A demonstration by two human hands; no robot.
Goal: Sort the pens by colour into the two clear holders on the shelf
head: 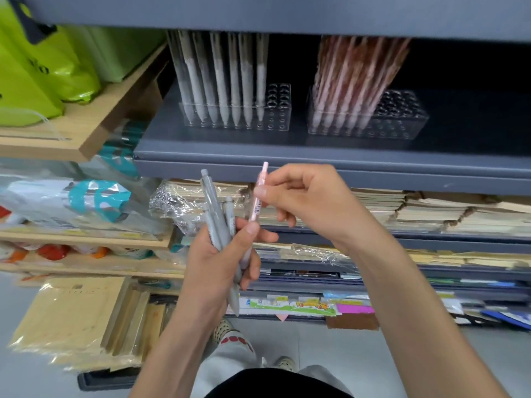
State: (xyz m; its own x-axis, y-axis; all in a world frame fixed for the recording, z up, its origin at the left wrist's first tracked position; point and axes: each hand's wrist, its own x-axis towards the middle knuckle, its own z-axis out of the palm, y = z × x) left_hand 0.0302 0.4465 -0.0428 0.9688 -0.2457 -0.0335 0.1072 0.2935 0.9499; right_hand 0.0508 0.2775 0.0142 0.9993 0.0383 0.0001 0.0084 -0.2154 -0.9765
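Green bags (43, 67) upper left; paper stacks (431, 208) behind the hands. Left hand (221, 262) grips grey pens (217, 222) upright; right hand (310, 202) pinches pink pen (260, 193) mid-barrel, below grey-pen holder (280, 110) and pink-pen holder (402, 116).

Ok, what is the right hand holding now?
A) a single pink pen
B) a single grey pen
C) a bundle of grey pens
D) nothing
A: the right hand pinches one pink pen between thumb and fingers, while the left hand grips the grey pens in a bundle.
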